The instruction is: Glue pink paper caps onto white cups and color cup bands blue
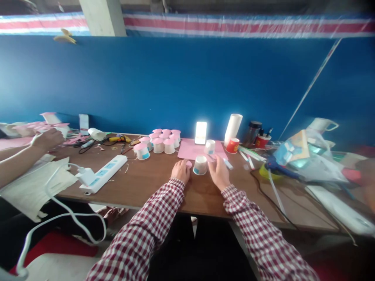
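Left hand (181, 170) rests on the wooden table (152, 183), fingers curled over a small pink disc (189, 164) — whether it is gripped cannot be told. Right hand (219, 171) lies loose, holding nothing, just right of an upturned paper cup (200, 165) standing between both hands. Behind the cup — a pink sheet (190, 150), a lit phone (200, 132) and a cluster of pink-topped cups (159, 142).

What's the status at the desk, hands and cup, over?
Left hand on a pink disc. Right hand flat beside paper cup. Second cup behind it.
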{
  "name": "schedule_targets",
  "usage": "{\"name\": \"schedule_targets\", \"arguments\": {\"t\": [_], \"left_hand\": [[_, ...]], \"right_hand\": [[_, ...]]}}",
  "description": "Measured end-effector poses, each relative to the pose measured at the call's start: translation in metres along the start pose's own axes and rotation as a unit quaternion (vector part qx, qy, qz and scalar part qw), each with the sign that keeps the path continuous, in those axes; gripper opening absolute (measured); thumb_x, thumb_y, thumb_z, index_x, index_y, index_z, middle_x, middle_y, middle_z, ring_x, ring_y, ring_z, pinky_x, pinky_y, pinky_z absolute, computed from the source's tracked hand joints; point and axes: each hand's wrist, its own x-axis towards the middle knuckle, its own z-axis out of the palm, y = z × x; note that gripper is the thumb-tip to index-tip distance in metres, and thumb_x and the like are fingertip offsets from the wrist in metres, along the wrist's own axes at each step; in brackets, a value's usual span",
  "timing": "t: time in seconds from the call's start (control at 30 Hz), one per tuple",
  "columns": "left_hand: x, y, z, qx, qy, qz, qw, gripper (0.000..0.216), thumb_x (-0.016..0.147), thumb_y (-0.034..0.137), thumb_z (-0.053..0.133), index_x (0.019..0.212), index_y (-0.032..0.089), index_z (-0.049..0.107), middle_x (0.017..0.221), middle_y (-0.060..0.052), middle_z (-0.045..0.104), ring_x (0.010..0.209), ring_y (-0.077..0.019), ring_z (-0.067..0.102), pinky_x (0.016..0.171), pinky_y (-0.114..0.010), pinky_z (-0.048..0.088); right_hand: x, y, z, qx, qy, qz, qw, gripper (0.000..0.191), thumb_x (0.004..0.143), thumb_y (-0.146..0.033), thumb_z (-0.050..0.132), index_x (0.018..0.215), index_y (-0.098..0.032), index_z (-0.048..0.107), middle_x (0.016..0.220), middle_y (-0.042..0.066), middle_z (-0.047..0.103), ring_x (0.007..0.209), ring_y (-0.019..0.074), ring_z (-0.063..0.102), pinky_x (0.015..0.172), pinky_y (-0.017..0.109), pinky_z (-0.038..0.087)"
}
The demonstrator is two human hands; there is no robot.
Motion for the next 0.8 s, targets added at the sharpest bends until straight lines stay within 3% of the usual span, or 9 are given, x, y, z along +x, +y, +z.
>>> {"name": "schedule_targets", "arguments": {"t": [0.2, 0.33, 0.53, 0.7, 0.8], "left_hand": [[-0.001, 0.002, -0.004, -0.015, -0.016, 0.016, 1.0, 0.03, 0.079, 0.021, 0.045, 0.108, 0.02, 0.053, 0.104, -0.007, 0.061, 0.099, -0.022, 0.055, 0.089, -0.034, 0.043], [-0.001, 0.002, -0.002, -0.005, 0.0, -0.004, 1.0, 0.03, 0.078, 0.023, 0.047, 0.107, 0.02, 0.053, 0.105, -0.007, 0.061, 0.098, -0.0226, 0.055, 0.087, -0.034, 0.044], [-0.002, 0.0, 0.0, -0.004, -0.002, -0.002, 1.0, 0.03, 0.079, 0.023, 0.047, 0.108, 0.02, 0.053, 0.105, -0.007, 0.061, 0.098, -0.0218, 0.055, 0.086, -0.033, 0.044], [-0.003, 0.003, -0.004, -0.014, 0.024, 0.02, 0.999, 0.028, 0.083, 0.031, 0.043, 0.107, 0.02, 0.053, 0.103, -0.007, 0.062, 0.096, -0.0212, 0.056, 0.085, -0.033, 0.043], [-0.002, 0.012, -0.003, -0.032, 0.027, 0.034, 0.999, 0.04, 0.082, 0.043, 0.046, 0.114, 0.018, 0.048, 0.105, -0.009, 0.061, 0.1, -0.022, 0.055, 0.088, -0.034, 0.041]], "right_hand": [[0.021, 0.06, -0.032, -0.16, 0.031, 0.042, 0.986, 0.047, 0.081, -0.03, 0.049, 0.123, -0.009, 0.045, 0.109, 0.016, 0.058, 0.104, 0.0289, 0.05, 0.09, 0.042, 0.036], [0.023, 0.086, -0.038, -0.203, -0.032, 0.09, 0.974, 0.039, 0.077, -0.035, 0.056, 0.107, -0.009, 0.057, 0.096, 0.016, 0.063, 0.095, 0.029, 0.055, 0.085, 0.042, 0.037], [0.02, 0.083, -0.035, -0.183, -0.033, 0.102, 0.977, 0.019, 0.077, -0.032, 0.056, 0.077, -0.015, 0.064, 0.082, 0.015, 0.064, 0.09, 0.0276, 0.057, 0.082, 0.04, 0.037], [0.019, 0.067, -0.038, -0.117, 0.014, 0.121, 0.986, 0.026, 0.081, -0.029, 0.047, 0.094, -0.01, 0.059, 0.098, 0.02, 0.06, 0.1, 0.0312, 0.053, 0.087, 0.044, 0.035], [0.016, 0.05, -0.032, -0.04, 0.027, 0.123, 0.991, 0.032, 0.084, -0.031, 0.041, 0.105, -0.011, 0.053, 0.101, 0.017, 0.06, 0.097, 0.0287, 0.054, 0.083, 0.041, 0.039]]}}
